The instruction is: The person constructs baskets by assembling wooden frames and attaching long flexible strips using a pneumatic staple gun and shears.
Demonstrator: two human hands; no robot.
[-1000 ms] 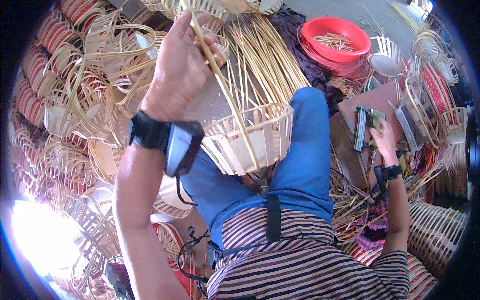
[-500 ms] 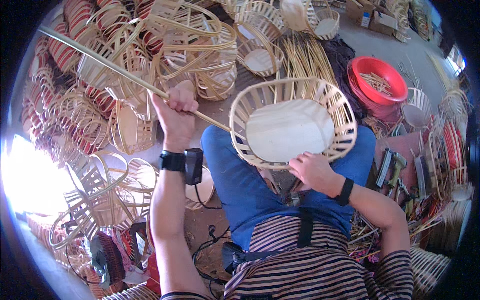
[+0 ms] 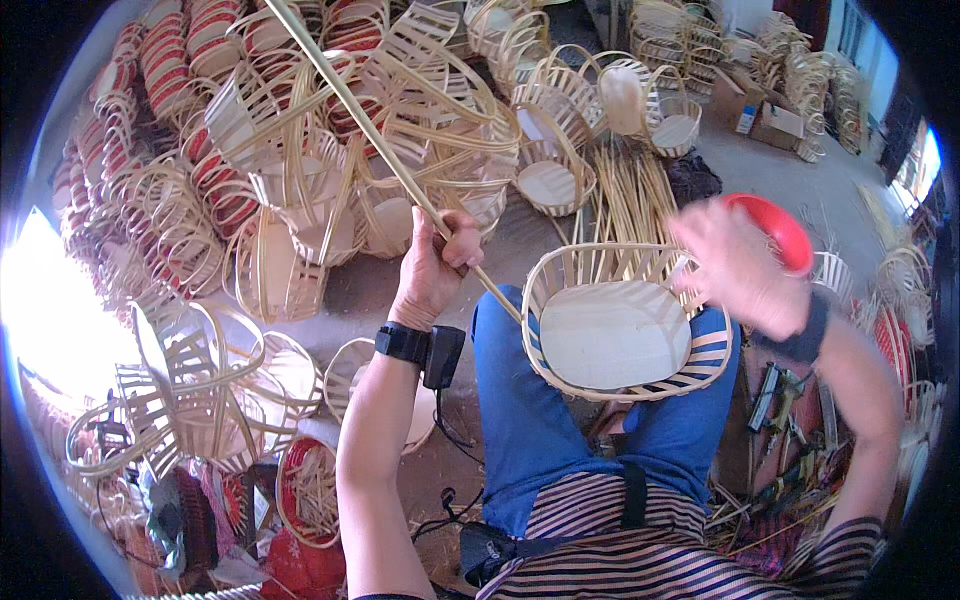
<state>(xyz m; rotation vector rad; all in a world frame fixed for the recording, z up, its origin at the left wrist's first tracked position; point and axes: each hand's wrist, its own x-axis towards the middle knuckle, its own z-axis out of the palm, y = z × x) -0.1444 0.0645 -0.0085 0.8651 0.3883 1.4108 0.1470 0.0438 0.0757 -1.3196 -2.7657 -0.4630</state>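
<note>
On my thighs rests a pale woven basket (image 3: 615, 330), an oval wooden base inside upright slats and a rim, its opening facing up. My left hand (image 3: 440, 262) is closed around a long, thin bamboo strip (image 3: 350, 105). One end of the strip runs up to the far left; the other reaches the basket's left rim. Blurred by motion, my right hand (image 3: 745, 265) is raised at the basket's right rim, its fingers apart. Nothing shows in that hand, and I cannot tell whether its fingertips touch the rim.
Finished baskets with tall handles (image 3: 300, 200) are heaped at the far left. A bundle of bamboo strips (image 3: 630, 195) lies beyond my knees. Partly behind my right hand sits a red basin (image 3: 775, 230). Hand tools (image 3: 775, 400) lie at the right, with cardboard boxes (image 3: 745, 100) farther back.
My right hand has left the basket's near rim and risen to its right side. The strip in my left hand has tilted more steeply. The view has shifted.
</note>
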